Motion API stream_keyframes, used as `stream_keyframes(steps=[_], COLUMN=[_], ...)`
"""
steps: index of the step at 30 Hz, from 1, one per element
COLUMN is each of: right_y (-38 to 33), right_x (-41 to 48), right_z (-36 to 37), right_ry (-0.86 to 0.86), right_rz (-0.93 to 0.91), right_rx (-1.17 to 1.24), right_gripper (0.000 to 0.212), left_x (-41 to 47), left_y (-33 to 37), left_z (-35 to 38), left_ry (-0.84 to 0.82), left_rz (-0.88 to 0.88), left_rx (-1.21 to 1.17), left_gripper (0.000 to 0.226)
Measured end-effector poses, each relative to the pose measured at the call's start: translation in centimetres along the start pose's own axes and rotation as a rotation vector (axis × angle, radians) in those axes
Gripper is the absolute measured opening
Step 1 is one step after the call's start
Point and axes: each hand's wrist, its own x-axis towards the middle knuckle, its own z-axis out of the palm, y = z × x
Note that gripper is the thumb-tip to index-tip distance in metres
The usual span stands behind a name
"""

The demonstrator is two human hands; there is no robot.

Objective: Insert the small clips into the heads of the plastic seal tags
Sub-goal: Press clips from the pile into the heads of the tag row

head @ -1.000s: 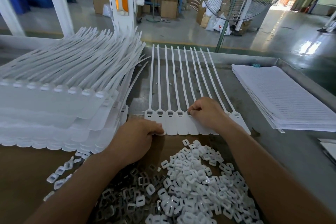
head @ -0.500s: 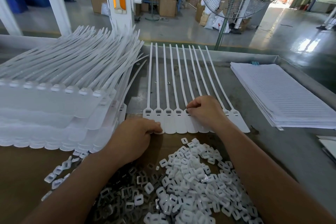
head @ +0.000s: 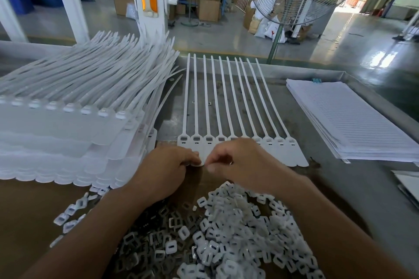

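Observation:
A joined row of white seal tags point(head: 281, 152) lies flat on the bench, straps pointing away and slotted heads point(head: 196, 139) toward me. My left hand point(head: 167, 170) pinches the rounded near edge of the left tags with curled fingers. My right hand point(head: 242, 163) sits just beside it over the middle tags, thumb and forefinger pinched together at that same near edge. What is between those fingertips is hidden. A heap of small white clips point(head: 238, 238) lies on brown cardboard under my forearms.
A tall stack of white tag strips point(head: 68, 124) fills the left side. A pile of lined white sheets point(head: 353, 120) lies at the right. The steel bench rim point(head: 317, 70) runs along the back, and a standing fan point(head: 292, 2) is behind it.
My right hand has pulled back from the tag heads toward the near edge of the tags, next to my left hand. The left hand has stayed on the tags' near edge.

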Motion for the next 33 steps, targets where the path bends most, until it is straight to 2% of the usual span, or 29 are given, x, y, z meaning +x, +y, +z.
stream_keyframes(steps=[4, 7, 14, 17, 23, 27, 30, 33], right_y=[-2.6, -3.2, -2.8, -3.0, -3.7, -3.8, -3.6, -3.4], right_x=[-1.3, -1.5, -1.3, -1.3, -1.2, -1.6, -1.8, -1.8], right_z=[2.2, 3.7, 5.0, 5.3, 5.2, 5.5, 5.6, 5.2], right_ry=[-0.102, -0.092, -0.014, -0.032, -0.074, -0.075, -0.065, -0.062], right_rz=[-0.084, -0.077, -0.012, -0.006, -0.044, -0.151, -0.203, -0.207], right_rx=[-0.099, -0.198, -0.257, -0.290, -0.332, -0.376, -0.362, -0.246], right_gripper=[0.016, 0.022, 0.021, 0.021, 0.022, 0.024, 0.023, 0.019], left_x=[-0.1, 0.1, -0.1, -0.2, -0.3, -0.3, -0.3, -0.3], left_y=[0.2, 0.0, 0.1, 0.1, 0.5, 0.5, 0.6, 0.6], left_z=[0.1, 0.3, 0.4, 0.4, 0.1, 0.0, -0.1, -0.1], left_ry=[0.052, 0.073, 0.093, 0.096, 0.084, 0.063, 0.058, 0.062], left_rz=[0.013, 0.000, 0.012, 0.004, -0.005, 0.010, 0.021, 0.026], left_rx=[-0.019, -0.015, -0.026, -0.032, -0.018, 0.002, 0.002, -0.005], left_gripper=[0.039, 0.038, 0.036, 0.037, 0.038, 0.037, 0.039, 0.039])
